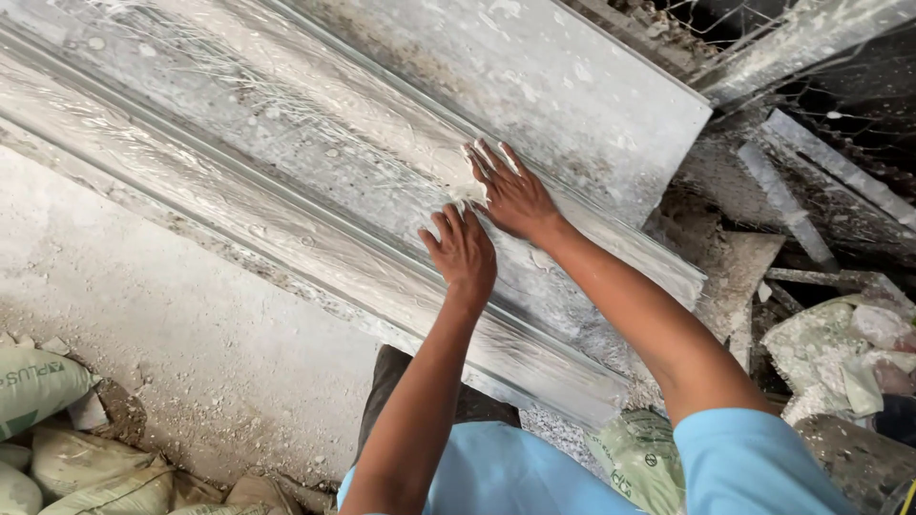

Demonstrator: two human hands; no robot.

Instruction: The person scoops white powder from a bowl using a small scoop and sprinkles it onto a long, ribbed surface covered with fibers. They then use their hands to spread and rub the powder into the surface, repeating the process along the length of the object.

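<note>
The long moulded plaster strip [315,205] is lying diagonally across the middle of the view, running from far left down to near right, its face wet and streaked with white paste and fine fibres. Both hands are pressing on it at mid-length. The left hand [465,253] is resting palm-down with fingers slightly curled, gripping nothing — only bearing on the surface. The right hand [513,194] is lying just beyond it, fingers spread flat and smeared white, likewise holding nothing; the two hands are almost touching.

Just beyond the strip a flat grey panel [563,86] is leaning or lying alongside. Left of the strip the bare concrete floor [172,315] is showing, dusty and rough. Filled sacks [48,429] are piled at the near left, and another sack [639,453] is sitting at the near right beside the strip's end. Broken plaster debris and rubble [830,343] are heaped on the right.

Risk, as judged: the strip appears long and thin, so uneven hand pressure at one spot could be cracking it or leaving a dent in the soft coat. The near end looks partly unsupported — sagging there could be distorting the profile.
</note>
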